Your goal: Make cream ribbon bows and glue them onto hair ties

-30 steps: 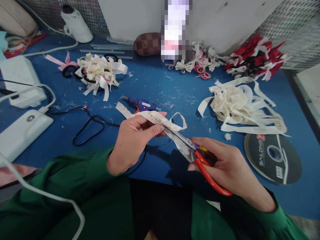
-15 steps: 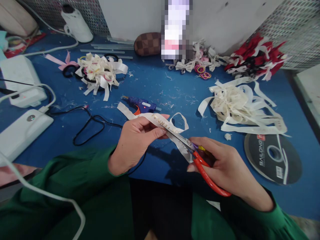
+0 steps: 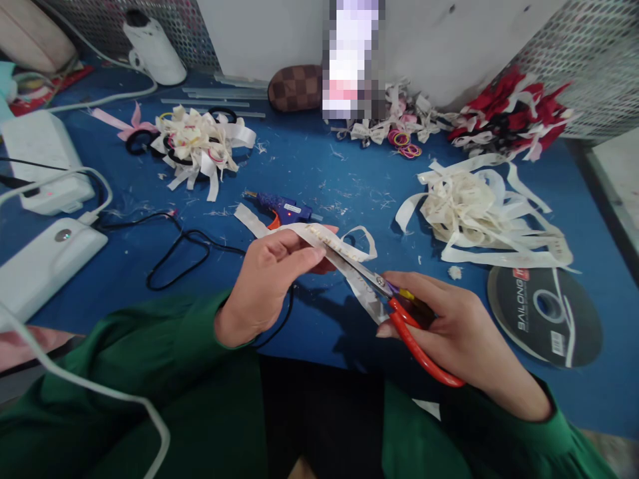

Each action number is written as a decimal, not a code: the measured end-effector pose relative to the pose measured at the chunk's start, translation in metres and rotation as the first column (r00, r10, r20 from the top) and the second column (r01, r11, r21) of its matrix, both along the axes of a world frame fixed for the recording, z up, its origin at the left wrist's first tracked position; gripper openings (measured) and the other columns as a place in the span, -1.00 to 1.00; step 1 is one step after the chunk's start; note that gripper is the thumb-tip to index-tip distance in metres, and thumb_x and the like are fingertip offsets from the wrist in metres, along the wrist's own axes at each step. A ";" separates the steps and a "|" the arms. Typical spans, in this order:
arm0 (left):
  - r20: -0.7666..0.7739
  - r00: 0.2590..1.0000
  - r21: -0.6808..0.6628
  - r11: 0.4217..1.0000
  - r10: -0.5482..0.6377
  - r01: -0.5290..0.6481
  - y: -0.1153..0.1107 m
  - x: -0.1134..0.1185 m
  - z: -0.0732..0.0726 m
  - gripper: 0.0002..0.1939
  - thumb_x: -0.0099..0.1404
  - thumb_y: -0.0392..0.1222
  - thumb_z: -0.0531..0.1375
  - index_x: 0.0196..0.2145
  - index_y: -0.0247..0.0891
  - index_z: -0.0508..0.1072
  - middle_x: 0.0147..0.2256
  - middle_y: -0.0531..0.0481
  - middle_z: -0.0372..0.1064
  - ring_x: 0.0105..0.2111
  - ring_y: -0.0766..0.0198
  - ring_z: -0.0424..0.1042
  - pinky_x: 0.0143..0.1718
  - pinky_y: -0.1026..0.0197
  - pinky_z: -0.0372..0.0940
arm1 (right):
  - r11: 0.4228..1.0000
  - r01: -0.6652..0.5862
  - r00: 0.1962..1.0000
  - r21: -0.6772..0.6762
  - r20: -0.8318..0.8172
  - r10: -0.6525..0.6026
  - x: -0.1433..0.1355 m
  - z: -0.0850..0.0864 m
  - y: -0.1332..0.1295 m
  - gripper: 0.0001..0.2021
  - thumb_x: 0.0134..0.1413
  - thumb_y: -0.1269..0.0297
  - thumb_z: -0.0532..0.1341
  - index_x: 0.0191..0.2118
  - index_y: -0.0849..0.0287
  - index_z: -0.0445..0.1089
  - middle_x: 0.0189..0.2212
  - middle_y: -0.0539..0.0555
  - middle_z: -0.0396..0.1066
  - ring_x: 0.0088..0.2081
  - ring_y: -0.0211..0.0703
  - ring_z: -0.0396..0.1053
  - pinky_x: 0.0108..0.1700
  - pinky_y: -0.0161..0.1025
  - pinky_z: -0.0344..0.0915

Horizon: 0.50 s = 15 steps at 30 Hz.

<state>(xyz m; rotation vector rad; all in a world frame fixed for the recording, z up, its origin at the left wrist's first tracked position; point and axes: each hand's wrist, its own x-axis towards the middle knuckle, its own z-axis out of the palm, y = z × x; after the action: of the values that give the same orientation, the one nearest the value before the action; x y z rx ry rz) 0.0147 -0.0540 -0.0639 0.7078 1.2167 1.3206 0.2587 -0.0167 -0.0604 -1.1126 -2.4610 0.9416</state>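
My left hand [image 3: 272,276] pinches a white ribbon [image 3: 312,233] with gold lettering between thumb and fingers. One ribbon end lies to the left past a blue glue gun [image 3: 289,211], and another part loops to the right. In my right hand [image 3: 444,313] is a pair of scissors [image 3: 417,352] with red handles, its fingers wrapped round them. A yellow and purple item [image 3: 403,293] also shows by those fingers; its kind is unclear. The scissor blades point up and left along the ribbon, their tips close to my left thumb. Whether they are cutting cannot be made out.
A pile of white ribbons [image 3: 469,206] and a black ribbon spool [image 3: 544,316] lie at right. Hair ties with bows [image 3: 197,143] sit at back left, red bows [image 3: 514,116] at back right. White power banks [image 3: 50,266] and a black cable [image 3: 187,236] occupy the left.
The scissors have shifted slightly right, and their blades have turned a little against the ribbon. My left thumb has moved slightly up. The ribbon is still held.
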 end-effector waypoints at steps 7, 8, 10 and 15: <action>0.017 0.996 -0.029 0.996 0.087 -0.086 0.002 0.002 0.001 -0.80 0.26 -0.06 0.34 -0.31 -0.24 0.67 -0.13 -0.09 0.61 -0.31 0.24 0.58 -0.23 0.23 0.51 | 1.000 -0.004 1.000 -0.019 0.010 0.004 0.001 -0.001 0.001 -0.58 0.10 0.11 0.38 0.06 0.10 0.42 -0.22 0.08 0.53 -0.43 -0.21 0.46 -0.39 -0.31 0.39; 0.012 0.995 -0.028 0.995 0.099 -0.099 0.003 0.002 0.001 -0.83 0.25 -0.08 0.35 -0.32 -0.24 0.67 -0.13 -0.08 0.61 -0.31 0.24 0.58 -0.24 0.23 0.51 | 1.000 -0.001 1.000 -0.018 0.010 0.001 0.001 -0.001 0.001 -0.57 0.10 0.11 0.38 0.06 0.11 0.42 -0.22 0.08 0.53 -0.43 -0.21 0.46 -0.39 -0.31 0.39; -0.003 0.994 -0.017 0.994 0.112 -0.112 0.003 0.003 0.000 -0.86 0.23 -0.12 0.37 -0.33 -0.24 0.67 -0.12 -0.08 0.61 -0.29 0.24 0.58 -0.23 0.23 0.51 | 1.000 0.006 1.000 -0.012 0.007 -0.006 0.001 -0.001 0.000 -0.57 0.09 0.09 0.38 0.06 0.11 0.42 -0.23 0.09 0.53 -0.41 -0.20 0.46 -0.39 -0.31 0.39; -0.030 0.993 0.003 0.994 0.113 -0.113 0.003 0.002 0.000 -0.86 0.16 -0.22 0.42 -0.28 -0.24 0.68 -0.18 -0.08 0.62 -0.29 0.23 0.57 -0.22 0.22 0.51 | 1.000 0.022 1.000 -0.020 -0.008 -0.022 0.001 0.000 0.000 -0.56 0.09 0.09 0.39 0.06 0.11 0.42 -0.23 0.09 0.53 -0.44 -0.22 0.44 -0.40 -0.32 0.39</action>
<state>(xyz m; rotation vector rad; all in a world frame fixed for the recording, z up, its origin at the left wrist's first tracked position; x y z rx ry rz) 0.0167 -0.0512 -0.0640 0.6698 1.2960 1.4089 0.2600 -0.0169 -0.0607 -1.1379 -2.4328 0.9645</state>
